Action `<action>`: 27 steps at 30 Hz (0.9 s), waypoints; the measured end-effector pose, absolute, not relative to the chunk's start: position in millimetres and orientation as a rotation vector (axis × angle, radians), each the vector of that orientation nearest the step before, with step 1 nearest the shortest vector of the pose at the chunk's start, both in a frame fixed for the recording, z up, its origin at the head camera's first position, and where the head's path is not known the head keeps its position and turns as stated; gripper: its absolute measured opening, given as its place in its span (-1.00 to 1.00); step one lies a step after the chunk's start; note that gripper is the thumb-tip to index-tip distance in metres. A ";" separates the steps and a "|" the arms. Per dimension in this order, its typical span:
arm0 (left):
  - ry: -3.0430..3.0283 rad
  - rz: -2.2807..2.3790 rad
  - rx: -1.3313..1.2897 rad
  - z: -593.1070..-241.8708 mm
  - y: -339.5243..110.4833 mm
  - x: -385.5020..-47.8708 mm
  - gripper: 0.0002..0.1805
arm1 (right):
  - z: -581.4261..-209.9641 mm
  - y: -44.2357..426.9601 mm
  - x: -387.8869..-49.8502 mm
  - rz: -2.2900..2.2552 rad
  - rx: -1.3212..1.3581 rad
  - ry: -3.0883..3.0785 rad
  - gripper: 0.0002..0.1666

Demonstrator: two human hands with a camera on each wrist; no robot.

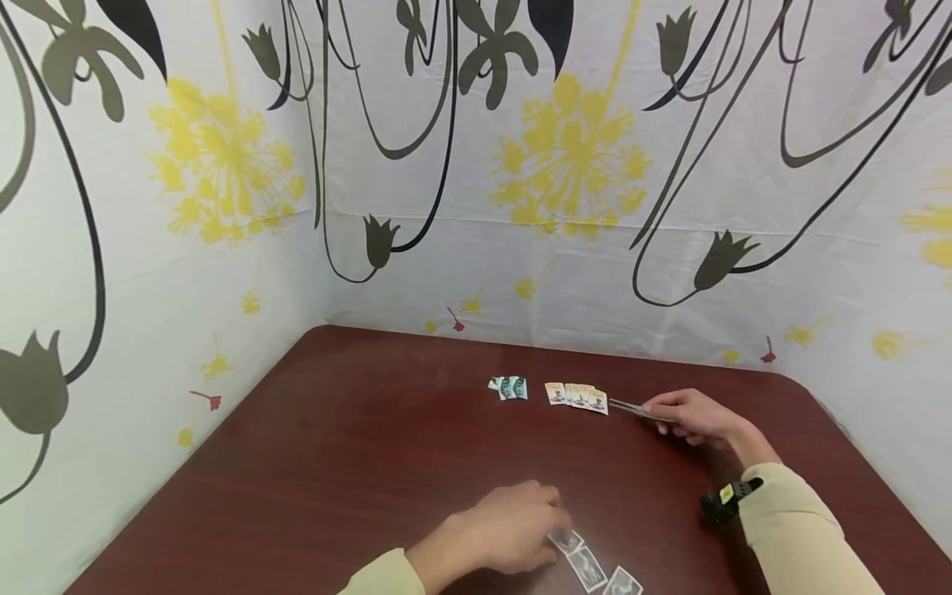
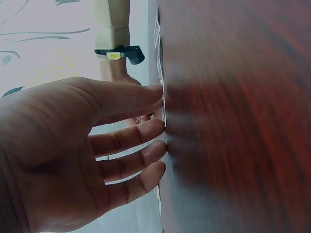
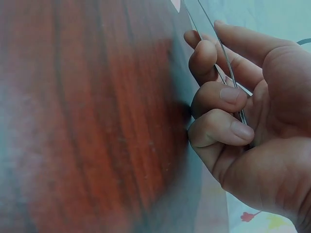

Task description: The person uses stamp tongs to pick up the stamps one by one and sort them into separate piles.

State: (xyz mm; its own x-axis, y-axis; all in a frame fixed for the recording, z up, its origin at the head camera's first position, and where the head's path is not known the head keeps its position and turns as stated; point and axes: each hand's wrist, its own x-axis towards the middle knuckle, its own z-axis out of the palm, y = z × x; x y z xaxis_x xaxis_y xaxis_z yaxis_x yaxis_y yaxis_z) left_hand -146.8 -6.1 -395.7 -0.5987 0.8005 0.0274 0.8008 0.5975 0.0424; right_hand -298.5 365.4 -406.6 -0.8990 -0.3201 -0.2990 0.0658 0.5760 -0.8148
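Observation:
My right hand (image 1: 695, 417) grips metal tweezers (image 1: 632, 407), its fingers curled round them in the right wrist view. The tips of the tweezers point left, close beside a row of overlapping cream-and-orange stamps (image 1: 581, 397). Their two arms stand slightly apart. At the front, my left hand (image 1: 513, 529) rests low over the table, fingers loosely bent. Its fingertips (image 2: 156, 145) touch the surface and the edge of a grey stamp (image 1: 568, 542), which they partly cover. Two more grey-and-white stamps (image 1: 587, 568) lie to the lower right, one of them cut by the view's edge.
Several small green stamps (image 1: 513, 387) lie left of the orange row. The dark red-brown table (image 1: 357, 446) has rounded far corners. A white cloth (image 1: 461, 190) with flower prints hangs behind and to the left. A black device (image 1: 725, 500) is strapped on the right wrist.

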 end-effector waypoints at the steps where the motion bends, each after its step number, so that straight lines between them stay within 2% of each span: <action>1: -2.803 -0.081 -1.405 -395.5 -6.3 -146.9 -0.78 | -406.7 364.7 -297.0 -1.266 -0.204 2.397 -0.50; 13: -2.861 -0.147 -1.399 -394.0 -6.4 -148.2 -0.70 | -404.7 355.6 -275.1 -1.295 -0.265 2.376 -0.53; 27: -2.891 -0.139 -1.388 -390.9 -6.1 -145.2 -0.73 | -401.0 336.4 -243.8 -1.213 -0.418 2.320 -0.65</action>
State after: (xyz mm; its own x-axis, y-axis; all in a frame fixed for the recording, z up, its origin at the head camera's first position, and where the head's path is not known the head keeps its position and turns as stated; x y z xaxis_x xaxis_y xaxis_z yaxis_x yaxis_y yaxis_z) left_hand -145.2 -6.1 -390.9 -0.6242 0.7809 -0.0241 0.7750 0.6227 0.1074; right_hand -243.8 336.4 -401.0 -0.8352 -0.4753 -0.2764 -0.0444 0.5594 -0.8277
